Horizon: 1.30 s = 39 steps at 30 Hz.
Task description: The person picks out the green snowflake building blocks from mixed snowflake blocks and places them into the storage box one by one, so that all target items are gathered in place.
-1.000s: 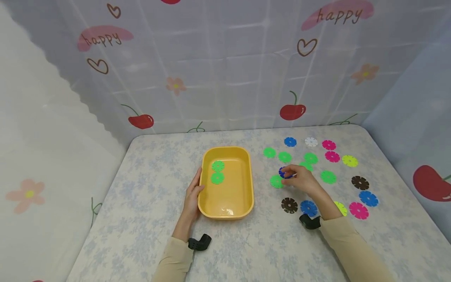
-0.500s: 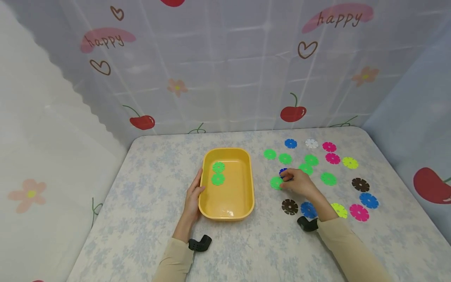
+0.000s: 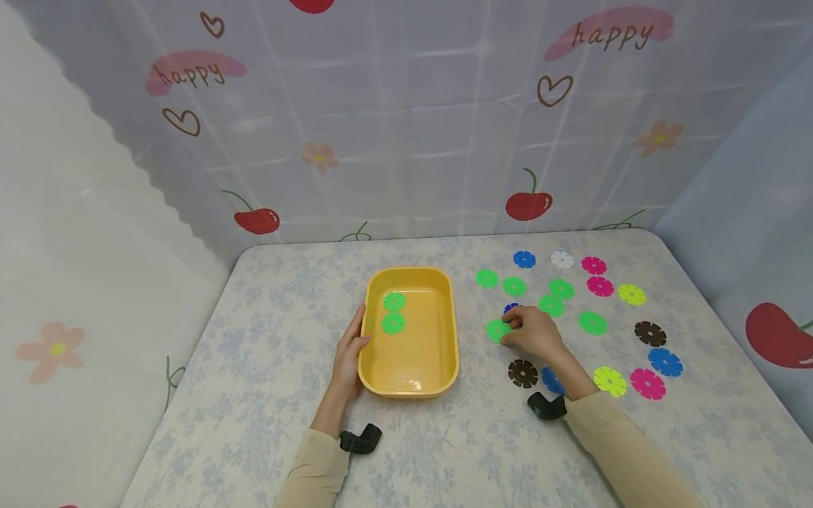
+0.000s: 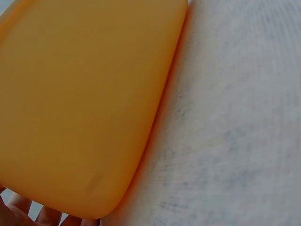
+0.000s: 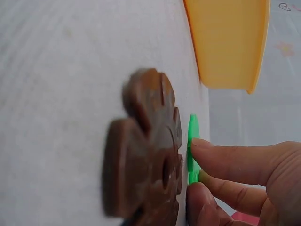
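Observation:
My left hand [image 3: 346, 358] grips the left side of a yellow plastic tray [image 3: 409, 384], its thumb at the rim. In the left wrist view, fingertips [image 4: 47, 215] show at the bottom edge of the tray wall [image 4: 94, 103]. On the right, my right hand [image 3: 535, 331] pinches a flat green interlocking disc [image 3: 497, 331] lying on the table. Seen from the right wrist, the thumb is against the green disc [image 5: 193, 160] and the fingers are at its edge. A dark blue disc [image 3: 511, 307] is partly hidden behind that hand. Two green discs [image 3: 394, 323] lie inside the tray.
Several discs lie right of the tray, including a near brown disc [image 3: 523, 373], a blue disc [image 3: 552, 379] partly behind the right forearm, a yellow disc [image 3: 610, 381], pink discs [image 3: 648, 384] and a white disc [image 3: 562, 259]. A printed curtain [image 3: 406, 141] stands behind the table.
The right hand has shifted slightly left and down from beside the dark blue disc onto the near green disc, which it now pinches. The left hand and tray stay put.

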Tool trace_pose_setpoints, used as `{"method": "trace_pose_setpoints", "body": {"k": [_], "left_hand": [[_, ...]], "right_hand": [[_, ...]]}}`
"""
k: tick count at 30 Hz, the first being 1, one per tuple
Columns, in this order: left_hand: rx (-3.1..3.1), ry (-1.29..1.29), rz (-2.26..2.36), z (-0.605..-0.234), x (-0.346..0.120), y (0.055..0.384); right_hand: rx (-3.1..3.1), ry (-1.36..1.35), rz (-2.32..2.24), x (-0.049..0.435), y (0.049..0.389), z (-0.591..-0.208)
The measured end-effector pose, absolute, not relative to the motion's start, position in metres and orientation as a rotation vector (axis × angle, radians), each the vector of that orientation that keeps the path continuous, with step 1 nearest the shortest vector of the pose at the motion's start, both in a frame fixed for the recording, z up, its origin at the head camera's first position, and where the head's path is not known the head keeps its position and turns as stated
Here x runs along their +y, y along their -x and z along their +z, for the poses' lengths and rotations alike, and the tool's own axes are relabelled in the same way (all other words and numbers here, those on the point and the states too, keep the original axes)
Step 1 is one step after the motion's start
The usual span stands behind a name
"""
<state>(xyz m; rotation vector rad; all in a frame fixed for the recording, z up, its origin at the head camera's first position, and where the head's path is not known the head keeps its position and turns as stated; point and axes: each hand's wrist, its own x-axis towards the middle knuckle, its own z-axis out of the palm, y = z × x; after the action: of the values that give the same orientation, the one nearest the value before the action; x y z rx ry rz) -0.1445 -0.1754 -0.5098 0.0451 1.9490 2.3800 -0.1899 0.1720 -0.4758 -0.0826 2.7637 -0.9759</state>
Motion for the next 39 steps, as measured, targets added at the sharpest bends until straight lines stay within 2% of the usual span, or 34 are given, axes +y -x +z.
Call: {"method": "trace_pose_setpoints", "body": {"k": [16, 26, 39], "left_hand": [[1.952, -0.043, 2.384, -0.51, -0.176, 0.144], [1.957, -0.032, 2.375, -0.509, -0.175, 0.145], [1.945, -0.043, 2.382, -0.509, -0.176, 0.144]], "right_hand": [[2.764, 0.095, -1.057, 0.173, 0.19, -0.475], [2.624, 0.049, -1.34, 0.176, 0.189, -0.45], [2.536, 0.191, -1.49, 0.117, 0.196, -0.413]]}}
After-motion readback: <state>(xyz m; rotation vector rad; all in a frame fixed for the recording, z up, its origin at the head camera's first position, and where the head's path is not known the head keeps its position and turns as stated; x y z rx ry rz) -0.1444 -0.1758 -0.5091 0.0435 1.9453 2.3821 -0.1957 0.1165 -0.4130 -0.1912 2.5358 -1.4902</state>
